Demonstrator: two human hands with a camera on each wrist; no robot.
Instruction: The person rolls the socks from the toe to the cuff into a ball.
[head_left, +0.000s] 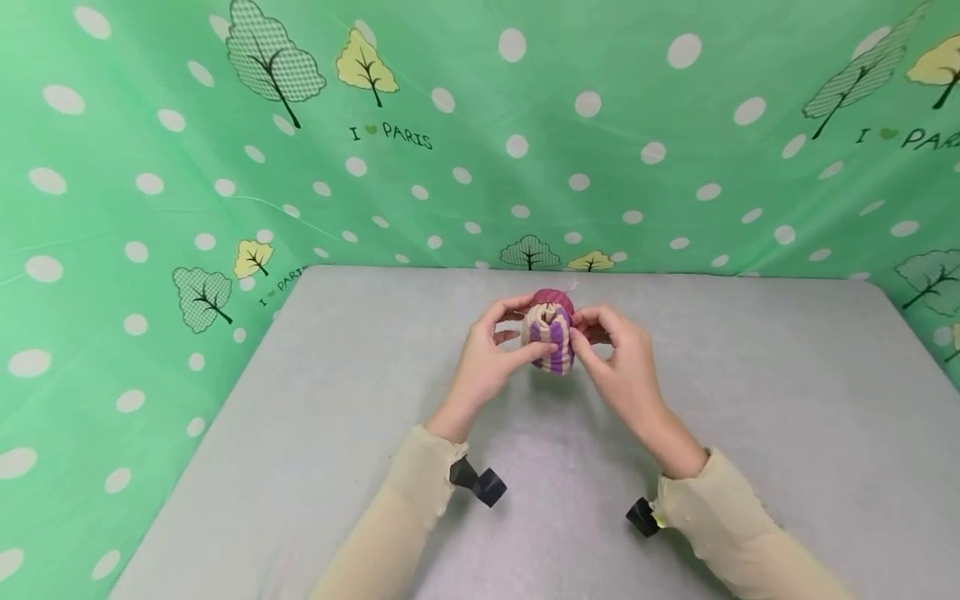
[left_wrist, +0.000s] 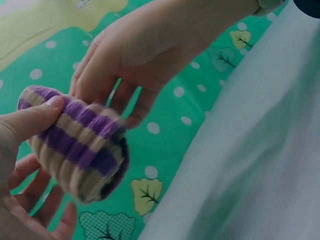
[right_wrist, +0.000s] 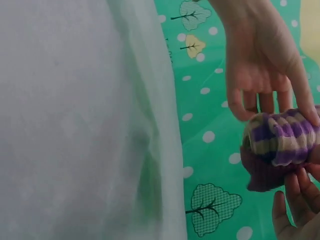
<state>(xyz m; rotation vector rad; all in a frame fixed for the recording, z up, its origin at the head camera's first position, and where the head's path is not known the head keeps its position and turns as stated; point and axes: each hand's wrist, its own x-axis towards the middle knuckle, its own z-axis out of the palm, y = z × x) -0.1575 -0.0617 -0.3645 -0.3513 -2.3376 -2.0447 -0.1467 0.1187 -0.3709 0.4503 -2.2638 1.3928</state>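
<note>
A rolled-up sock [head_left: 556, 360], ribbed with purple and beige stripes, is held up over the far part of the table between both hands. A maroon part [head_left: 553, 298] of the bundle shows along its far side. My left hand [head_left: 487, 354] grips it from the left, thumb laid across the striped face. At the right edge, thumb and forefinger of my right hand [head_left: 624, 354] pinch the fabric. The left wrist view shows the left thumb [left_wrist: 42, 116] pressing on the stripes [left_wrist: 80, 137]. Seen from the right wrist, the maroon fabric [right_wrist: 265, 175] hangs below the roll.
A grey-covered table [head_left: 300, 467] lies beneath the hands. Behind it and to the left hangs a green cloth [head_left: 450, 217] with white dots and printed trees. A small black camera mount [head_left: 491, 487] sticks out from the left wrist, another [head_left: 642, 517] from the right.
</note>
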